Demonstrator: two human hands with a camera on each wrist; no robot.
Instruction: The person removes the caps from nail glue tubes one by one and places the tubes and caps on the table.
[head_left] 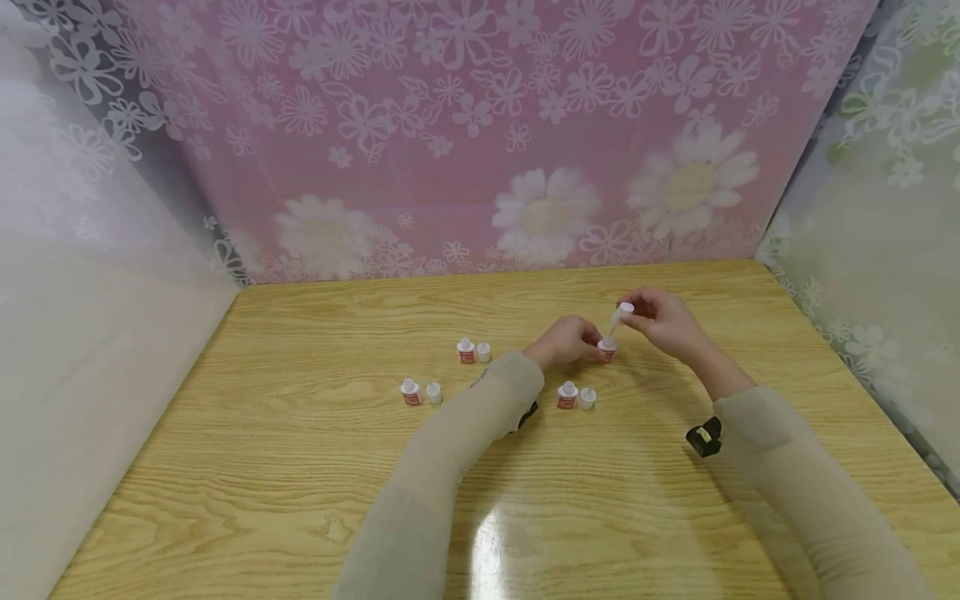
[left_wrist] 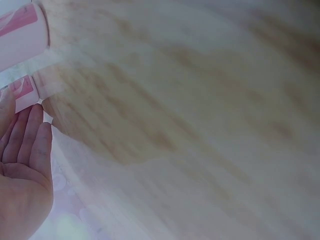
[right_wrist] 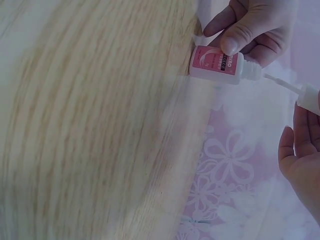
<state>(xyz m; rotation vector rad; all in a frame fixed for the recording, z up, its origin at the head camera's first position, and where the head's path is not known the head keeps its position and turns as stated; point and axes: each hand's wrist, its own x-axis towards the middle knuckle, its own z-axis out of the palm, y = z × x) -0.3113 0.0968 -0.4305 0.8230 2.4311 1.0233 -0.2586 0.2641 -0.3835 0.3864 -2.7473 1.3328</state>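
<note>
My left hand (head_left: pixel 566 340) steadies a small white glue bottle (head_left: pixel 607 355) with a pink label, pinching it between thumb and fingers as it stands on the table. In the right wrist view the thumb presses on the label of this bottle (right_wrist: pixel 215 65), whose threaded neck is uncapped. My right hand (head_left: pixel 663 323) pinches the white brush cap (head_left: pixel 624 309) above it. A thin brush (right_wrist: pixel 282 83) runs from that cap to the bottle's mouth; whether its tip is inside, I cannot tell. The left wrist view shows the held bottle (left_wrist: pixel 24 92) partly, behind the thumb.
Three similar bottles stand on the wooden table (head_left: pixel 300 483): one nearer me (head_left: pixel 567 397), one at middle left (head_left: pixel 467 352), one farther left (head_left: pixel 411 393). Beside each sits a white cap (head_left: pixel 588 398). Flowered pink cloth (head_left: pixel 420 167) hangs behind the table.
</note>
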